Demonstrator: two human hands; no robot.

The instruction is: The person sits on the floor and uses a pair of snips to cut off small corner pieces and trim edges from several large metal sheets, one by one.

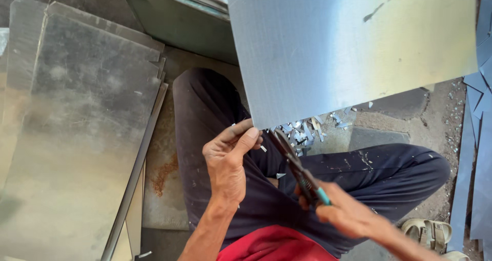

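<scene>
Steel snips, dark blades with teal grips, are closed in the right hand, tips at the near edge of a big shiny metal sheet. Left hand pinches that sheet's lower left corner, thumb on top, fingers curled beneath. Sheet stands tilted over the knees, near edge just above the lap.

To cut well, by my judgement: keep the pinch close beside the blades so the edge does not flap, feed the sheet deep into the blades' throat, keep the thumb clear of the cut line, bite short and steady. Sharp edges could nick fingers.

Person sits cross-legged, dark trousers, red shirt hem at bottom. Small silvery offcuts lie scattered on the ground between the knees, a few on the trousers. Pale sandal just beside the right knee. Floor is rough concrete, dusty, with a rust stain. Stack of dull grey sheets lies left, more sheet edges far right. Grey-green metal box behind.
</scene>
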